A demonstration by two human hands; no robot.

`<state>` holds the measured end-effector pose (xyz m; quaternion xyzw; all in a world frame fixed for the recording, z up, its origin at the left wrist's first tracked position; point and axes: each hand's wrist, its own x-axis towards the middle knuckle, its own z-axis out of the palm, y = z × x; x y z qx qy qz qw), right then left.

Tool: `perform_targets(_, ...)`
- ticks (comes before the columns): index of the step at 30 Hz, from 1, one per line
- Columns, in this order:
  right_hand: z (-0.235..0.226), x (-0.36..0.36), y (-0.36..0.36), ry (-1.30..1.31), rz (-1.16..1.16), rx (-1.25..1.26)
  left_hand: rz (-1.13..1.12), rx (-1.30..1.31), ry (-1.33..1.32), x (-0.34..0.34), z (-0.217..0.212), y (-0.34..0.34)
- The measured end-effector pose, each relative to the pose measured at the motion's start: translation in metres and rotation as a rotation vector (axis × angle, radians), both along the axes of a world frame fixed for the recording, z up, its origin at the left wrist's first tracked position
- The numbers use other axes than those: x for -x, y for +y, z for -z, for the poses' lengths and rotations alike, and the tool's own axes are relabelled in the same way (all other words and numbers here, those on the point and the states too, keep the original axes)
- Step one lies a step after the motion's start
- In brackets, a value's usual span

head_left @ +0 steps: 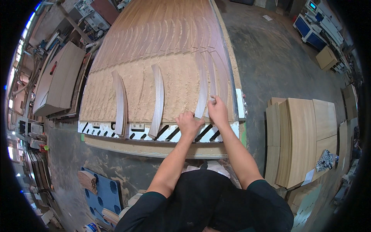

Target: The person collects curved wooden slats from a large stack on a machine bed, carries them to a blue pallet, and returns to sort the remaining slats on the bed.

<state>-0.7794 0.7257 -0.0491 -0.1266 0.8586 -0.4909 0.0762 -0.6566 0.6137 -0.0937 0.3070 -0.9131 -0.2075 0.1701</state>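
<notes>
A large wooden panel [174, 8] stretches away from me, its far part carved with rows of curved shapes. Over its rough, sawdust-covered near part lie loose curved wooden strips. Both my hands are at one curved wooden strip [201, 92] on the right. My left hand [188, 123] is closed, fingers curled at the strip's near end. With fingers pinched, my right hand [218, 111] grips along the strip's right side; the exact contact is partly hidden. Further left lie a single curved strip [157, 98] and a small stack of curved strips [120, 104], overhanging the near edge.
A slotted white metal edge [104, 129] runs along the panel's near side. Stacked wooden boards [301, 139] stand to the right, with a crumpled cloth [325, 160] on them. Lower left, a blue pallet [102, 191] carries curved wood pieces [88, 181]. Tall boards [60, 83] lean at left.
</notes>
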Motion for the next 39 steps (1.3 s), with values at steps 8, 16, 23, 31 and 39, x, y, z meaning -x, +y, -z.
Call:
perform_targets(8,0.001,0.015,-0.013,-0.07,-0.004,-0.011,-0.019,-0.069,0.006,-0.008,-0.029,-0.017)
perform_targets(16,0.037,0.031,-0.063,-0.371,-0.08,0.061,-0.008,-0.141,0.036,-0.033,-0.058,-0.042)
perform_targets(23,-0.024,-0.015,-0.092,0.116,-0.135,-0.173,0.126,-0.371,-0.146,-0.086,-0.07,-0.05)
perform_targets(31,0.005,-0.044,-0.119,-0.064,-0.137,-0.11,0.058,-0.295,0.186,-0.133,-0.063,-0.118)
perform_targets(39,0.031,-0.106,-0.174,-0.617,-0.167,0.404,0.189,-0.378,0.071,-0.161,-0.078,-0.156)
